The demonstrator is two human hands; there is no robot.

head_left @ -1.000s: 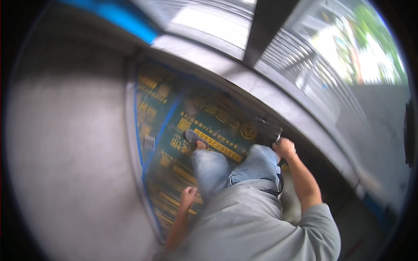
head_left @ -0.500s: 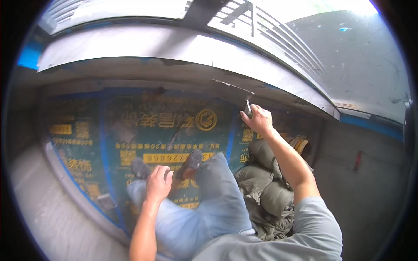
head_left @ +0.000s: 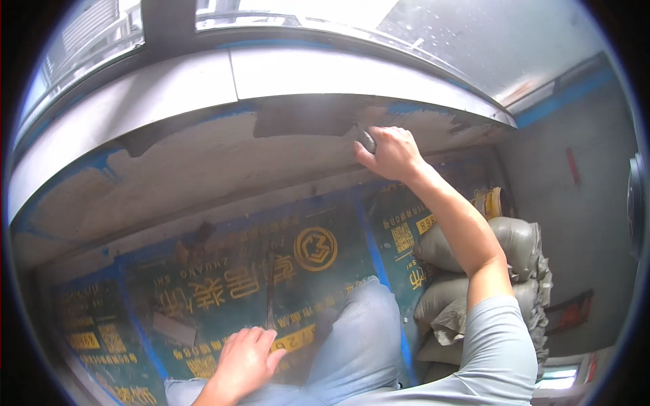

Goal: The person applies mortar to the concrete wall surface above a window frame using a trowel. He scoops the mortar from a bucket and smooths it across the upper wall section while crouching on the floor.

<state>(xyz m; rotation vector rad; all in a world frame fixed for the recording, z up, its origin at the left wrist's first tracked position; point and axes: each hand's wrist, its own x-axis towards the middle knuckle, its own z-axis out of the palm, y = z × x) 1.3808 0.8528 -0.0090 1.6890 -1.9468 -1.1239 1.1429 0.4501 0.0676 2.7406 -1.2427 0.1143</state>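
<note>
Gripping the trowel [head_left: 366, 141] by its handle in the right hand [head_left: 391, 154], curling the fingers closely around it with the thumb lying below. Stretching the right arm [head_left: 464, 220] out toward the wall [head_left: 169, 162] under the window, holding the trowel up at the right end of a dark grey patch [head_left: 301, 116], just beneath the white sill [head_left: 284, 71]. Not being able to tell the blade's outline from the patch.

Holding the left hand [head_left: 245, 362] low in front of the lap, well apart from the trowel, back turned up; bending the fingers loosely side by side and setting the thumb apart. Showing nothing in that grasp; hiding the palm, hence being unable to tell of any contact underneath.

Noting a green floor covering [head_left: 325, 287] below, bearing yellow print and crossing blue strips. Seeing a pale flat rectangular piece [head_left: 174, 329] lying on it, to the left. Recording stacked grey-green sacks [head_left: 440, 298] beside the right arm, and a yellow bucket [head_left: 497, 203] just behind them, near the grey side wall [head_left: 545, 183].
</note>
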